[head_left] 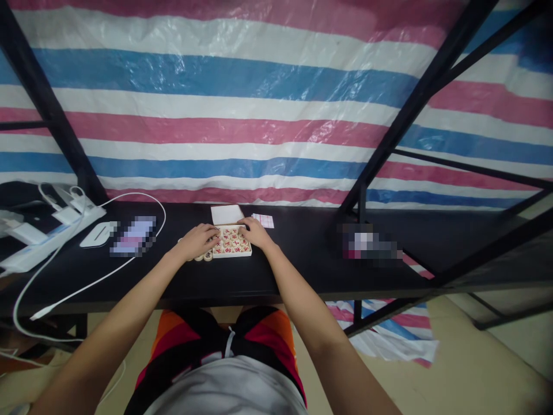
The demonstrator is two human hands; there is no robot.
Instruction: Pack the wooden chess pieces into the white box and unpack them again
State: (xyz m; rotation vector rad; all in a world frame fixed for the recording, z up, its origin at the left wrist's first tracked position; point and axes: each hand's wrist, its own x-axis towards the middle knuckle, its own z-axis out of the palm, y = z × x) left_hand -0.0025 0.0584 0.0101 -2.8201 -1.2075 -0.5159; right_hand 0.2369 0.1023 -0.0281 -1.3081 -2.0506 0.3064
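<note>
Lining a rectangular box (233,255) are round discs (228,244).

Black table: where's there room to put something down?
The biggest patch of table is between the card and the blurred thing. A smaller one lies between cable and lid. It's crowded around the box and pieces, and on the left by the power strip.

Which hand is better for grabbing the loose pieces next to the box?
Probably the left hand. It is already close to the loose pieces, on the left side of the box. The right hand is at the box's far right corner, so it would have to reach across.
</note>
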